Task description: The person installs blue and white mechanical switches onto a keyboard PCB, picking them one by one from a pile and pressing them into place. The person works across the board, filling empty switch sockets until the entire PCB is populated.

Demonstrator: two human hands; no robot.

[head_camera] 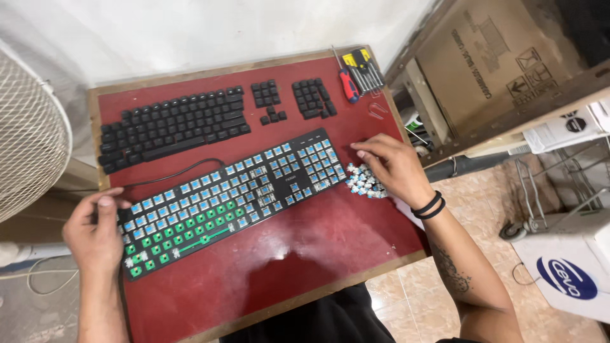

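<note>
**Bare keyboard held, loose switches touched**

A keyboard without its caps is laid aslant on the red bench. Its left end is gripped by the left hand, fingers curled over the edge. The right hand is spread loosely over a pile of switches just beside the keyboard's right end, fingertips touching them. The removed keycaps are set out in rows behind, near a screwdriver.

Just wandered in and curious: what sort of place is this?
Probably a small home repair bench: a stripped keyboard on a red board, its keycaps laid out, and screwdrivers nearby.
</note>
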